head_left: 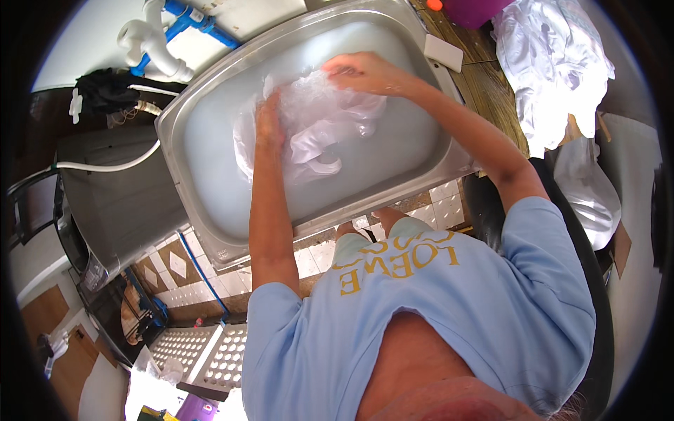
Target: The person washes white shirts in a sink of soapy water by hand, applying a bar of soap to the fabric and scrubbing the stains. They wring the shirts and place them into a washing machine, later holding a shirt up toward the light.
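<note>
A wet white cloth [316, 140] lies bunched in cloudy water inside a wide metal sink [184, 210]. My left hand [270, 119] grips the cloth at its left side, the fingers partly hidden in the folds and water. At the cloth's far right edge, my right hand [358, 74] is closed on it with curled fingers. Foamy, splashing water lies between the two hands. Parts of the cloth bulge above the surface, and the rest is blurred under the water.
Right of the sink, a white block [443, 52] sits by a wooden board [495, 91], with a pile of white clothes [551, 63] beyond. White pipe [151, 49] and blue pipe [200, 27] run at the far left. A dark appliance [116, 200] stands left of the sink.
</note>
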`<state>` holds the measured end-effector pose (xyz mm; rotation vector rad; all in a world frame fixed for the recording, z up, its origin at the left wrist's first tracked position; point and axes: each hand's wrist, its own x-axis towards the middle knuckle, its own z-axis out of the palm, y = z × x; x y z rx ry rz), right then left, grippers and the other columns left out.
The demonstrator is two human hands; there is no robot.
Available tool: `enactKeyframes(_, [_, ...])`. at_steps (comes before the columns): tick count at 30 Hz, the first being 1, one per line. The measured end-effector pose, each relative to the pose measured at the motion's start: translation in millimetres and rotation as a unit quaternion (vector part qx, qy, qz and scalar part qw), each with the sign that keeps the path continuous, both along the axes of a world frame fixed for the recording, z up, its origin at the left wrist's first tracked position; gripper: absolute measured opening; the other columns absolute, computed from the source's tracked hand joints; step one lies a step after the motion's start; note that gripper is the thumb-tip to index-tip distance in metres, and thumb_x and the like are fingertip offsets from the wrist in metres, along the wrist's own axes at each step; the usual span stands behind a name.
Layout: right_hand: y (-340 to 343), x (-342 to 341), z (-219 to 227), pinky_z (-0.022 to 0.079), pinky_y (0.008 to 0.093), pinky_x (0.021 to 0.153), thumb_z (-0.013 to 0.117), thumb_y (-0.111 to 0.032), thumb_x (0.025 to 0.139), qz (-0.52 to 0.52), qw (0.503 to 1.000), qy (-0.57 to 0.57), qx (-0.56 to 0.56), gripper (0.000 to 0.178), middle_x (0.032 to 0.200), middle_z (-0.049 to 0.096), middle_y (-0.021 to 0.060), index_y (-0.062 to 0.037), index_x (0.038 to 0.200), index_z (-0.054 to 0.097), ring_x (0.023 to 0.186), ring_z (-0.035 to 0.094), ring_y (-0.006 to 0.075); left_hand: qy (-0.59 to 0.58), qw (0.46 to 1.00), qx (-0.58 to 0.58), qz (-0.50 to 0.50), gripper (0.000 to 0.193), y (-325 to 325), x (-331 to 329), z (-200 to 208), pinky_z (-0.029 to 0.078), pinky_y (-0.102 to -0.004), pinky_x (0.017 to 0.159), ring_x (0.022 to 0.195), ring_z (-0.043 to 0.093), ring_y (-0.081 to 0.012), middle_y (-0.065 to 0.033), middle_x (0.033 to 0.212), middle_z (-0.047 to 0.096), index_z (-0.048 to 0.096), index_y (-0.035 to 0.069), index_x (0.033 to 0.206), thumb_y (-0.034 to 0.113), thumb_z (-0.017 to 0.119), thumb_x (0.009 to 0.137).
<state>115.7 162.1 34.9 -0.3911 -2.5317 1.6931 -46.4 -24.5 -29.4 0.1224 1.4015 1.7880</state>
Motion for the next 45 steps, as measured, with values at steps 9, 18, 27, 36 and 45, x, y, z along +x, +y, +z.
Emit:
enactKeyframes(9, [75, 111, 8, 0.032, 0.054, 0.098, 0.067, -0.044, 0.074, -0.238, 0.807, -0.092, 0.532, 0.061, 0.134, 0.043, 0.0099, -0.022, 0.129, 0.051, 0.122, 0.038, 0.0363, -0.123, 0.984, 0.114, -0.066, 0.045, -33, 3, 38, 0.04, -0.0372, 0.1, 0.113, 0.055, -0.0273, -0.0135, 0.123, 0.057, 0.05, -0.004, 0.126, 0.025, 0.047, 0.092])
enactKeyframes(18, [84, 98, -15, 0.04, 0.0483, 0.089, 0.059, -0.022, 0.084, -0.28, 0.794, -0.017, 0.539, 0.042, 0.112, 0.055, 0.01, -0.0185, 0.125, 0.052, 0.103, 0.049, 0.0351, 0.092, 0.99, 0.049, -0.094, 0.034, -38, 1, 41, 0.043, -0.0326, 0.094, 0.101, 0.059, -0.0183, -0.0066, 0.102, 0.065, 0.061, -0.002, 0.111, 0.012, 0.058, 0.081])
enactKeyframes(27, [88, 53, 4, 0.051, 0.0325, 0.08, 0.057, -0.001, 0.082, -0.341, 0.88, 0.212, -0.252, 0.037, 0.112, 0.059, 0.0128, -0.0073, 0.119, 0.053, 0.095, 0.06, 0.0227, 0.014, 0.986, 0.128, -0.106, 0.039, -48, -5, 40, 0.053, -0.0327, 0.077, 0.086, 0.064, -0.0185, -0.0073, 0.096, 0.066, 0.059, 0.001, 0.11, -0.006, 0.054, 0.071])
enactKeyframes(36, [52, -33, -81, 0.051, 0.0432, 0.086, 0.051, 0.002, 0.085, -0.277, 0.697, 0.111, -0.652, 0.042, 0.12, 0.051, 0.0231, -0.001, 0.126, 0.04, 0.1, 0.058, 0.0333, -0.041, 0.989, 0.136, -0.045, 0.041, -48, -10, 45, 0.051, -0.0325, 0.082, 0.091, 0.063, -0.0203, -0.0074, 0.099, 0.066, 0.061, 0.004, 0.109, -0.01, 0.054, 0.071])
enactKeyframes(45, [31, -38, -72, 0.049, 0.0348, 0.087, 0.053, -0.007, 0.085, -0.167, 0.808, 0.177, -0.537, 0.036, 0.116, 0.058, 0.0162, -0.001, 0.12, 0.051, 0.1, 0.059, 0.0264, 0.004, 0.995, 0.087, -0.04, 0.038, -50, -11, 46, 0.051, -0.0346, 0.086, 0.096, 0.062, -0.021, -0.0096, 0.104, 0.064, 0.058, 0.0, 0.114, -0.009, 0.055, 0.077])
